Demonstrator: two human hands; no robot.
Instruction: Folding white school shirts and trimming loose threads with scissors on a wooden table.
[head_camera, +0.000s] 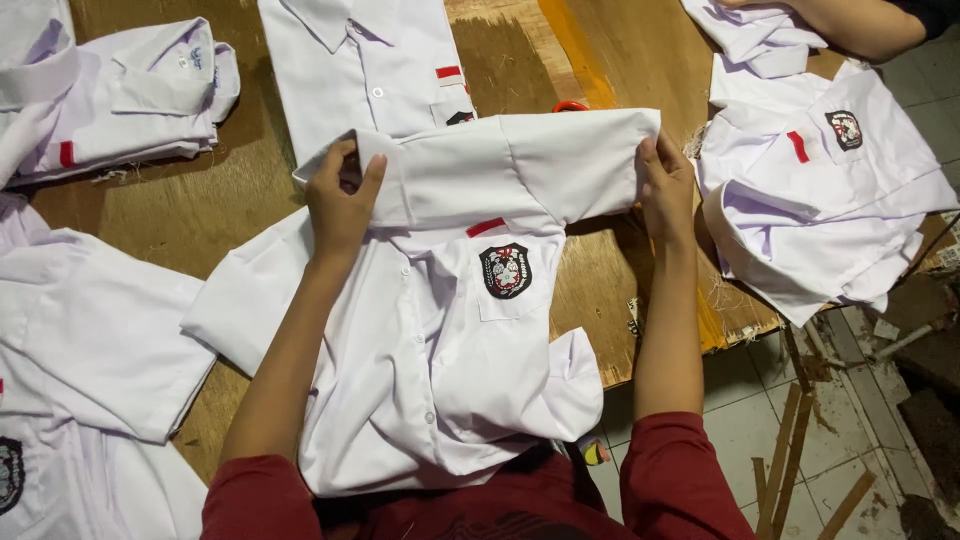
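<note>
A white short-sleeved shirt (440, 350) with a black crest on its pocket and a small red tab lies front-up on the wooden table (200, 210) before me. Its upper part is folded into a band across the chest. My left hand (342, 205) grips the left end of that fold near the collar. My right hand (668, 190) pinches the right end at the sleeve edge. Red sleeves cover my upper arms.
More white shirts lie around: one flat at the top centre (370, 60), folded ones at top left (130, 95), others at the left edge (80, 350) and a pile at right (820, 200). Another person's arm (860, 25) reaches in top right. Tiled floor with wood scraps lies lower right.
</note>
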